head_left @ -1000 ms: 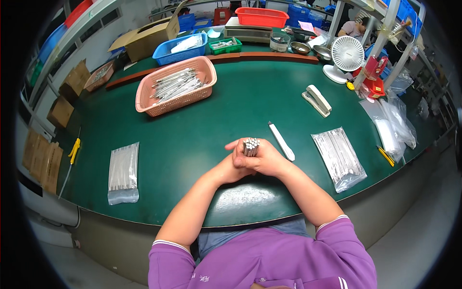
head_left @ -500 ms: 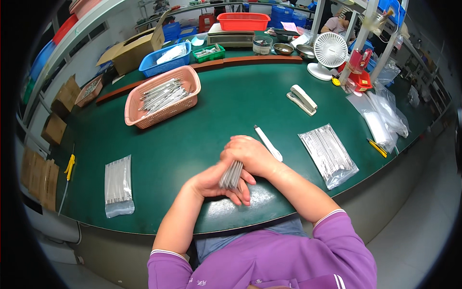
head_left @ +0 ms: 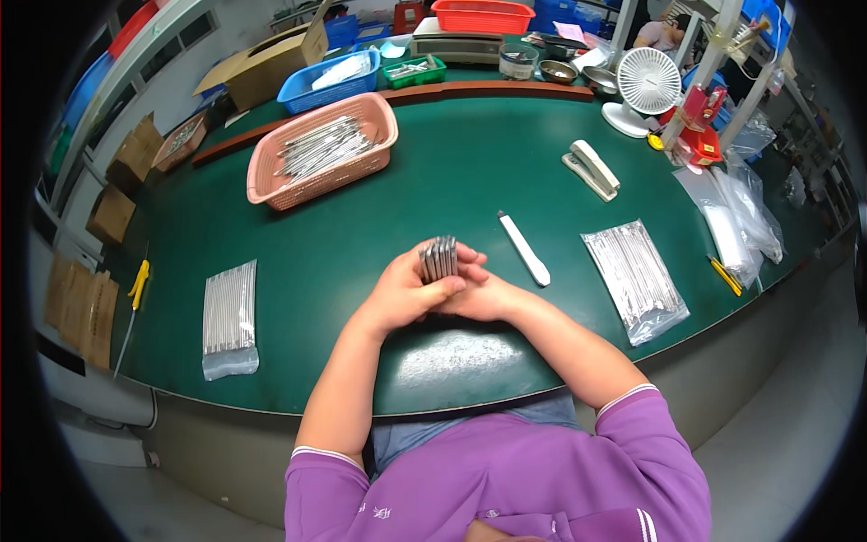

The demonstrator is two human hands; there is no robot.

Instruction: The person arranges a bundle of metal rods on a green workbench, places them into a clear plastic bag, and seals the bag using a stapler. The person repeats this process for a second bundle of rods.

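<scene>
A bundle of thin silver metal rods (head_left: 438, 260) stands tilted up above the table, its ends toward me. My left hand (head_left: 400, 287) is closed round it, thumb across the front. Against the underside of the left hand lies my right hand (head_left: 485, 300), its fingers mostly hidden, so their grip does not show. Right of my hands is a white-handled cutter (head_left: 526, 251). Clear bags filled with similar rods lie flat at both sides: one bag (head_left: 229, 312) at left, another bag (head_left: 634, 278) at right.
A pink basket (head_left: 262, 185) of loose rods stands at the far left, near a blue basket (head_left: 298, 101). At the right are a cream stapler (head_left: 591, 170), a white fan (head_left: 648, 81) and plastic bags (head_left: 736, 226). A yellow-handled air gun (head_left: 138, 285) lies at the left edge.
The bundle has tipped up, and my left hand now wraps it with the thumb in front. My right hand has moved from over the bundle to below it. The whole view has shifted slightly.
</scene>
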